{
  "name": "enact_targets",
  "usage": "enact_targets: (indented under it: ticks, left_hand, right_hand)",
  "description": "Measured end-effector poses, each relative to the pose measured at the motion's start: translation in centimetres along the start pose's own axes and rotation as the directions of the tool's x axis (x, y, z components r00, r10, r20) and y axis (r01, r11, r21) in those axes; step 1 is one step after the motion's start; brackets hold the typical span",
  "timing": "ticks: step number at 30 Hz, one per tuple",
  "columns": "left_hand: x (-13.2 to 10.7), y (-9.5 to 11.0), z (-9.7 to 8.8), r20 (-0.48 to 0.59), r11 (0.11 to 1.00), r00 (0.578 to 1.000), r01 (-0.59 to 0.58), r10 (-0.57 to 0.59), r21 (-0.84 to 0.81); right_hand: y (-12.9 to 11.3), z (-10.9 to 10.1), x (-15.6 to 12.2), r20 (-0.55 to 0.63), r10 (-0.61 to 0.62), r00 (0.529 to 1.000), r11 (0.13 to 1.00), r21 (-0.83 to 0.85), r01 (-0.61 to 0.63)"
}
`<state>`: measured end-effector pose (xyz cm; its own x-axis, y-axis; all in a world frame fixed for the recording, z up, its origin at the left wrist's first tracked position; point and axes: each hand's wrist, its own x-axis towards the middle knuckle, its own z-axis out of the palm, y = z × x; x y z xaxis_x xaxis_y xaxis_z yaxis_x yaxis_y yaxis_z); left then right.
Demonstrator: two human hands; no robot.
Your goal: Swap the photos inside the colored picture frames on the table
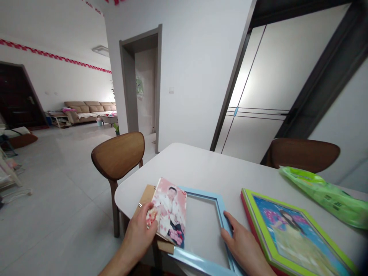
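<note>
My left hand [142, 230] is closed on a printed photo [169, 212], holding it tilted over the left side of a light blue picture frame [218, 203]. Under the photo a brown backing board [147, 195] with a small metal clip pokes out at the left. The blue frame lies flat on the white table [201, 168] near its front edge, its middle showing the tabletop. My right hand [244, 247] rests on the frame's right rail, fingers pressed along it.
A green-framed picture [290, 234] lies on a red frame at the right. A green plastic bag [324, 193] sits behind it. Wooden chairs stand at the table's left [119, 155] and far side [301, 153]. A sofa [89, 109] stands far left.
</note>
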<state>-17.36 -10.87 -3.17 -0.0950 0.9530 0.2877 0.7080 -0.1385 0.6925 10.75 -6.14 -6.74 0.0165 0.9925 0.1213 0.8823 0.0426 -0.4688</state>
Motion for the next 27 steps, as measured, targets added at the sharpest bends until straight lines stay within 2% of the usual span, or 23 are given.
enact_targets:
  ticks: [3,6,8,10,11,13,15,17,20,22,23,25,27]
  left_hand:
    - [-0.9,-1.5,0.1,0.059,0.986,0.998,-0.015,0.005,0.164]
    - [-1.1,-1.4,0.0,0.050,0.951,0.996,-0.079,0.067,0.299]
    - [-0.9,-0.9,-0.1,0.060,0.932,0.992,-0.121,0.107,0.341]
    - [-0.9,-0.4,0.0,0.103,0.932,0.983,-0.178,0.153,0.316]
    - [-1.0,-0.1,0.3,0.135,0.936,0.974,-0.214,0.183,0.280]
    - [-1.4,0.5,1.1,0.209,0.940,0.949,-0.278,0.236,0.198]
    - [-1.8,0.9,2.2,0.283,0.941,0.923,-0.309,0.261,0.139]
    - [-1.9,1.3,3.2,0.315,0.940,0.908,-0.323,0.276,0.108]
    - [-1.1,2.0,3.7,0.217,0.939,0.919,-0.343,0.330,0.027]
    - [-0.1,2.8,3.5,0.056,0.937,0.939,-0.333,0.340,-0.108]
    - [0.4,3.3,3.4,-0.031,0.930,0.951,-0.306,0.306,-0.204]
    - [1.0,4.5,3.3,-0.149,0.865,0.976,-0.209,0.157,-0.456]
    - [1.2,5.6,3.9,-0.132,0.691,0.991,-0.084,-0.017,-0.718]
  right_hand:
    - [0.3,0.2,-0.1,-0.008,-0.043,0.999,0.994,-0.096,0.042]
    - [0.1,-0.2,-0.2,-0.035,-0.087,0.996,0.989,-0.123,0.082]
    - [-0.7,-0.5,-0.3,-0.125,-0.146,0.981,0.987,-0.082,0.136]
    - [-2.1,-0.3,-0.4,-0.178,-0.163,0.970,0.982,0.061,0.177]
    - [-3.1,0.0,-0.4,-0.155,-0.142,0.978,0.970,0.176,0.169]
    - [-5.2,1.0,-0.3,-0.010,-0.069,0.998,0.901,0.429,0.066]
    - [-7.4,2.2,-0.1,0.148,-0.022,0.989,0.781,0.620,-0.076]
    - [-9.3,2.9,0.1,0.227,-0.032,0.973,0.631,0.760,-0.157]
    - [-11.4,2.2,0.2,0.177,-0.061,0.982,0.399,0.906,-0.138]
    - [-12.1,0.9,0.1,0.100,-0.054,0.994,0.323,0.943,-0.077]
    - [-12.1,0.3,0.0,0.077,-0.043,0.996,0.324,0.944,-0.059]
    - [-11.7,-0.4,-0.3,0.097,0.012,0.995,0.373,0.923,-0.095]
    - [-10.8,-0.4,-0.5,0.189,0.097,0.977,0.393,0.895,-0.212]
